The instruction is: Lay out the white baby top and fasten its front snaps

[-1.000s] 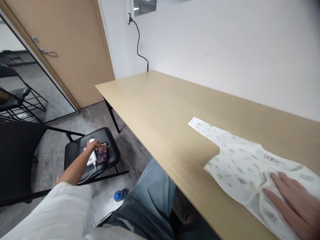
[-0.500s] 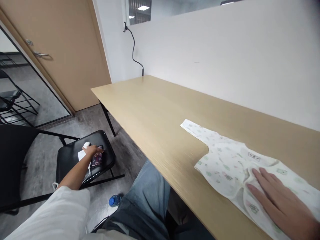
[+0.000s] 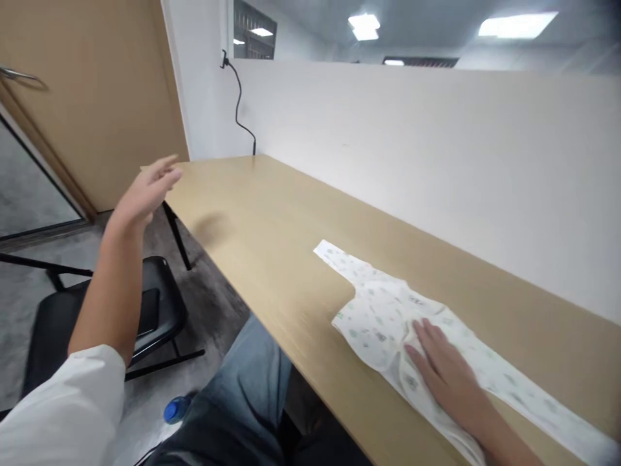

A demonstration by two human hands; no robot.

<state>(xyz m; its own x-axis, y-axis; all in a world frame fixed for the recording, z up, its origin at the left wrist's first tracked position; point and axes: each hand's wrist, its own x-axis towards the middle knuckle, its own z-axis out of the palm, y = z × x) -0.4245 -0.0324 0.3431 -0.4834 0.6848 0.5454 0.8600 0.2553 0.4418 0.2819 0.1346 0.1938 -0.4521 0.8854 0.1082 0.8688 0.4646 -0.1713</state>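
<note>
A small white long-sleeved baby top [image 3: 376, 317] with a pale green and grey print lies spread on the wooden table [image 3: 272, 246]. My right hand [image 3: 444, 366] rests flat on the front of the top, fingers stretched out. My left hand [image 3: 148, 188] is raised in the air near the table's far left corner, above the chair side. Its fingers are extended with the thumb apart, and I see nothing held in it. One sleeve of the top points to the far left, the other runs to the lower right.
A black folding chair [image 3: 162, 304] stands left of the table with a dark phone [image 3: 148, 310] on its seat. A blue-capped bottle [image 3: 177, 409] is on the floor by my leg. A black gooseneck holder [image 3: 239, 97] rises at the table's far end, beside a white partition [image 3: 388, 149].
My left hand has lifted off the phone on the chair and risen toward the table's corner. My right hand stays on the top. The view has swung to the right.
</note>
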